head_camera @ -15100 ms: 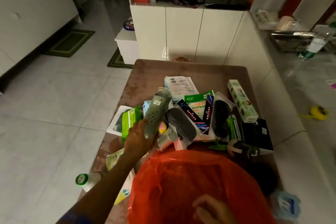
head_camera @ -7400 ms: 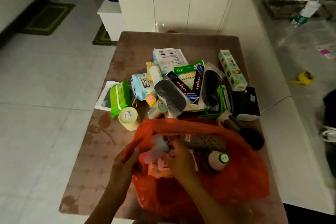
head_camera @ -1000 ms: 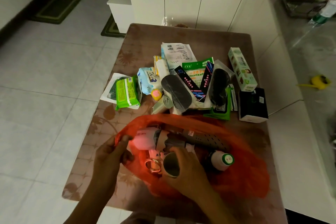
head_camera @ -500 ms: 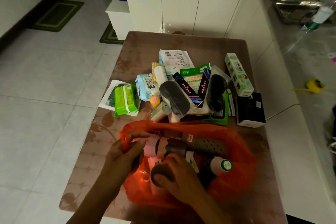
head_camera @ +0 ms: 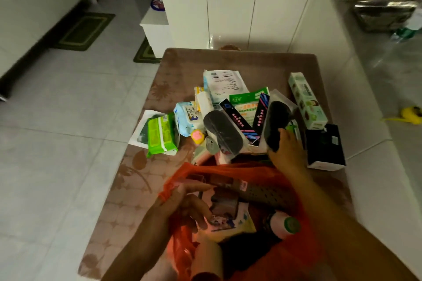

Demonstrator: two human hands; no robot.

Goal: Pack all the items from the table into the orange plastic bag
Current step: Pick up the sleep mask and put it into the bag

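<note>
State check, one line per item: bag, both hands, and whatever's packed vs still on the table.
Orange bag: mouth open, partly filled.
Left hand: grips the bag's rim, holding it open.
Right hand: grips the black pouch in the pile.
White bottle: in the bag, on its side.
Perforated grey item: in the bag, lying flat.
Green wipes pack: on the table, unpacked.
Black box: on the table, closed.
Green-white carton: on the table, lying flat.
</note>
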